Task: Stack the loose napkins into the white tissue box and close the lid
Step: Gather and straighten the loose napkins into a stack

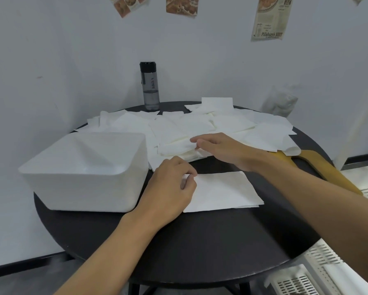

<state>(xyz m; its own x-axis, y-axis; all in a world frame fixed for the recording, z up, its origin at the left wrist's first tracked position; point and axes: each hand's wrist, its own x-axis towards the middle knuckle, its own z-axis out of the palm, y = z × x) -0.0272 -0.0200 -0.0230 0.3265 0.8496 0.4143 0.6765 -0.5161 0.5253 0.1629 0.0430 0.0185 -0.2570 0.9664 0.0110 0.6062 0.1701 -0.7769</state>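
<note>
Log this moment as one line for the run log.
left hand pinches front napkin | right hand grips top napkin of loose pile | white box open, no lid on | stage: gathering

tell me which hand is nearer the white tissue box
Left. The left hand sits just beside the white tissue box, pinching a flat napkin; the right hand is farther off, gripping the napkin pile behind.
</note>
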